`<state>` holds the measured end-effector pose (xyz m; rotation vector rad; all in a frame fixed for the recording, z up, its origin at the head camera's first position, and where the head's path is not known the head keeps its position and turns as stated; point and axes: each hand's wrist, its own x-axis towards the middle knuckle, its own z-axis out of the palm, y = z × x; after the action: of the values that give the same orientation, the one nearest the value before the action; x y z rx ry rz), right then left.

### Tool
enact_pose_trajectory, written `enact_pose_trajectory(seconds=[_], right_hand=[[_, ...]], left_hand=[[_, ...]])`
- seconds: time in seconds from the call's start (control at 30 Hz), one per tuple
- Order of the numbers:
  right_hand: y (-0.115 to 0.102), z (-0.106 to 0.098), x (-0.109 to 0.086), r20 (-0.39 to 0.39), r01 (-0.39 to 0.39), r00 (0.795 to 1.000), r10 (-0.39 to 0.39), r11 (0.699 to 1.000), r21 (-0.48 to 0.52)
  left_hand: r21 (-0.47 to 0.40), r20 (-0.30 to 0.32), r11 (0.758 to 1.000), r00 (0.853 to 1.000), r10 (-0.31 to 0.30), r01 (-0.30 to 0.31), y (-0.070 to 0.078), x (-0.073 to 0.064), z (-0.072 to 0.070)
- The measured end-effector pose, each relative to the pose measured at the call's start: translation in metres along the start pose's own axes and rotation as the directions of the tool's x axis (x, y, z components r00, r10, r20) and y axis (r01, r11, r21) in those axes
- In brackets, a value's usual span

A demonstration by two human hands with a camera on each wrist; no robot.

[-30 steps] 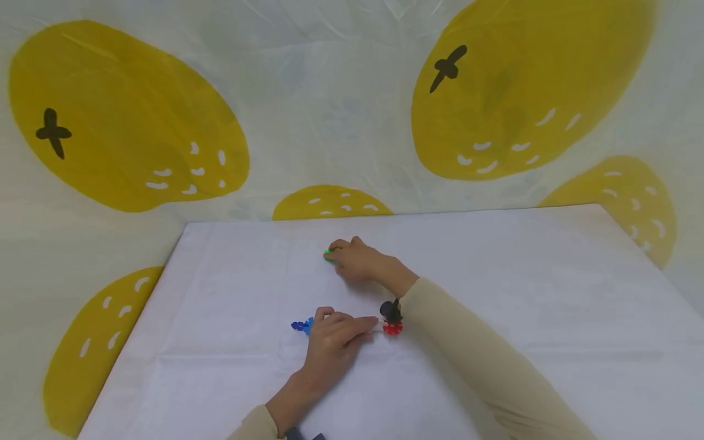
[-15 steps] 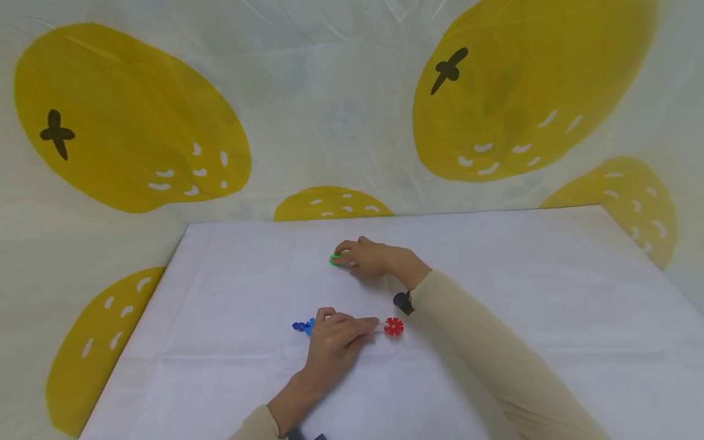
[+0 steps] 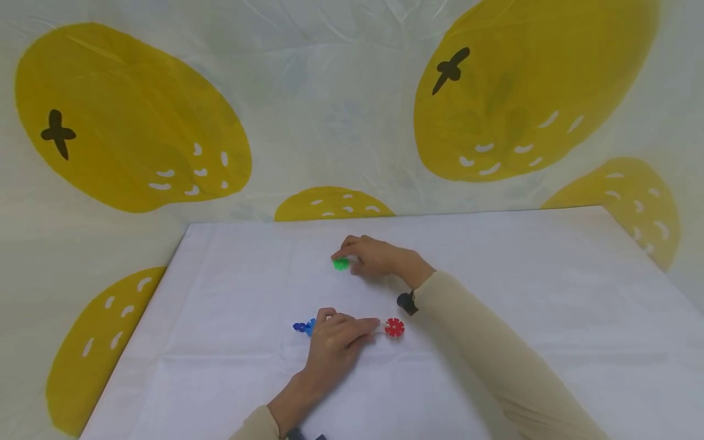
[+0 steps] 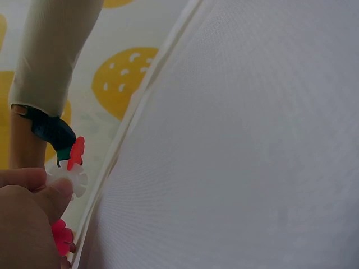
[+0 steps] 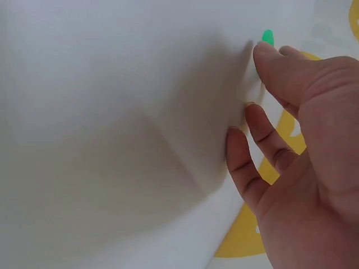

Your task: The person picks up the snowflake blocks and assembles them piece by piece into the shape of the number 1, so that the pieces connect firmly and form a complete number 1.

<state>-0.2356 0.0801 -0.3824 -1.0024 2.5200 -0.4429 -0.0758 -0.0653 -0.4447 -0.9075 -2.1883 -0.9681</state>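
My left hand (image 3: pixel 333 342) grips a row of joined plastic snowflake discs low over the table. From its left side stick out a dark blue disc (image 3: pixel 299 327) and a lighter blue disc (image 3: pixel 311 326); at the right end is a red disc (image 3: pixel 394 327). In the left wrist view, thumb and finger pinch a white disc (image 4: pixel 76 178) slotted to the red one, and a pinkish-red disc (image 4: pixel 63 237) shows below. Farther back, my right hand (image 3: pixel 374 256) pinches a green snowflake disc (image 3: pixel 341 264) at its fingertips. The middle of the row is hidden by the left hand.
A white cloth covers the table (image 3: pixel 231 275), with faint fold creases. Behind it hangs a pale curtain (image 3: pixel 330 110) printed with yellow fruit shapes. Dark wrist devices, such as the right one (image 3: pixel 407 303), sit at the sleeve cuffs.
My right hand has drawn slightly right and nearer with the green disc, which now shows more of its face. The red disc has come fully into sight. The left hand stays in place.
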Motion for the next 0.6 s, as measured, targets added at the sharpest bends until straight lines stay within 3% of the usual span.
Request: enact_pose_trajectory(seconds=[0.4, 0.6], right_hand=[[0.0083, 0.0015, 0.0019, -0.02, 0.005, 1.0, -0.004, 0.997, 0.073], [0.0076, -0.0011, -0.0004, 0.008, -0.071, 0.998, 0.07, 0.992, 0.109]], left_hand=[[0.001, 0.0, 1.0, 1.0, 0.0, 0.0, -0.0013, -0.0006, 0.0009], [0.005, -0.004, 1.0, 1.0, 0.006, -0.006, -0.0023, -0.0013, 0.0016]])
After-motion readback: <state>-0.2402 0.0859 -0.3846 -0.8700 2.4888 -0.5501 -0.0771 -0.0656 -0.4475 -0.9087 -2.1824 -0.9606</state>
